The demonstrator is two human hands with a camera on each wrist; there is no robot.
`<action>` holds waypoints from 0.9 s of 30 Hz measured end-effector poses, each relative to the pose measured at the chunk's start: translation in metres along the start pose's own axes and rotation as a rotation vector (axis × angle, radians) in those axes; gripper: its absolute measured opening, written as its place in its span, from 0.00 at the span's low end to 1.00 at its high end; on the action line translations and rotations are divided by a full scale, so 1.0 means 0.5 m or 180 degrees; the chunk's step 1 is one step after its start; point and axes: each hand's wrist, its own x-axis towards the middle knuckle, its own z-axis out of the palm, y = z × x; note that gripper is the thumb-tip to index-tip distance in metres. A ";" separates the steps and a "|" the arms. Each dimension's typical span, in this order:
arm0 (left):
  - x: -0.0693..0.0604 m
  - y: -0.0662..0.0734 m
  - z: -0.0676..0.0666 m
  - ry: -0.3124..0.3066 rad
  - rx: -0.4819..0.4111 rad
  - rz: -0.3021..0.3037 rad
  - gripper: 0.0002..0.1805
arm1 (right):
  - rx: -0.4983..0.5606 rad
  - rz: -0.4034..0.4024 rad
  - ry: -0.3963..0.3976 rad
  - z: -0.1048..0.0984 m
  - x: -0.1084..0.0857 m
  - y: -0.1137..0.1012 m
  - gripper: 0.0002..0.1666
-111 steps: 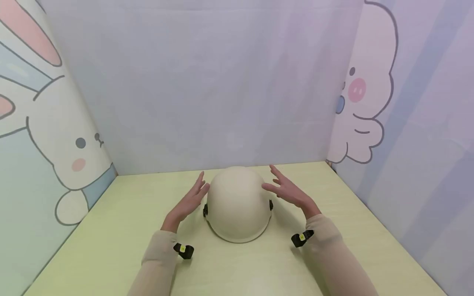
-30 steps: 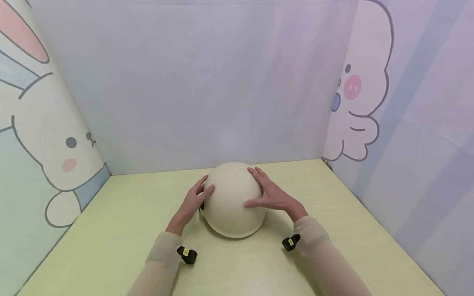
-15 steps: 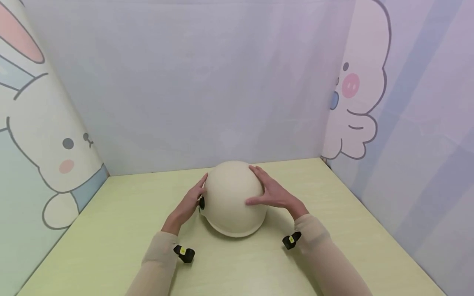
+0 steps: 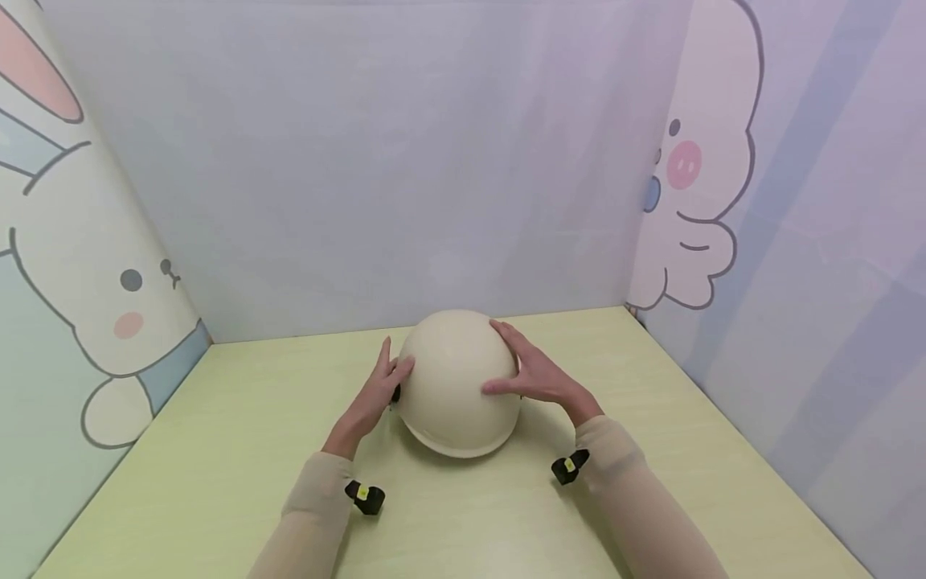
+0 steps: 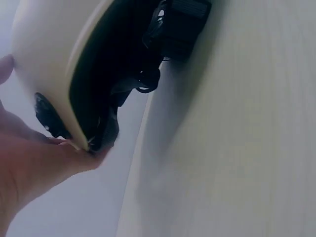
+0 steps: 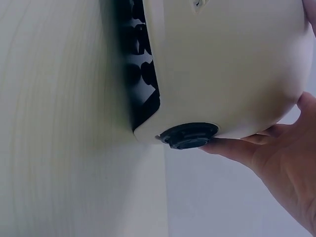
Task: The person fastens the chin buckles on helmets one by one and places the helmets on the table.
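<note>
A cream helmet (image 4: 459,394) stands dome up in the middle of the head view, held between both hands. My left hand (image 4: 370,398) holds its left side, thumb on the shell; in the left wrist view the fingers reach the lower rim beside a black side fitting (image 5: 50,116). My right hand (image 4: 541,376) spans the right side with the thumb on the near face and fingers farther back. The right wrist view shows a round black side fitting (image 6: 187,135) by those fingers. Beneath the rim, dark lining (image 5: 101,64) and a black buckle or strap piece (image 5: 185,27) show.
The helmet is over a pale yellow wooden table (image 4: 463,523). A plain grey-lilac curtain (image 4: 405,177) rises at the table's back edge. Side curtains carry a cartoon rabbit (image 4: 108,257) and a pink-nosed figure (image 4: 709,169). Black cameras sit at both wrists.
The hands have come in from beside the helmet to hold its sides. Over the last second the helmet has risen slightly. My left thumb left the shell and returned to it.
</note>
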 end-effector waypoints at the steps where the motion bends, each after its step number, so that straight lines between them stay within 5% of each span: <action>1: 0.001 -0.002 0.001 0.0081 0.0027 -0.0006 0.50 | 0.0022 0.0014 0.0007 -0.001 0.000 0.001 0.66; 8: 0.016 -0.011 0.013 0.0646 0.0194 -0.0179 0.49 | 0.0041 0.0094 0.0069 -0.005 0.000 0.004 0.65; 14: 0.015 -0.004 0.024 0.0864 0.0302 -0.0131 0.47 | 0.0040 0.0149 0.0082 -0.006 0.001 0.003 0.65; 21: 0.010 0.001 0.036 0.0925 0.0353 0.0083 0.45 | 0.0085 0.0291 0.0076 -0.011 0.000 0.005 0.64; 27: 0.006 0.006 0.034 0.0620 0.0499 0.0246 0.49 | 0.0098 0.0320 0.0091 -0.020 0.000 0.005 0.65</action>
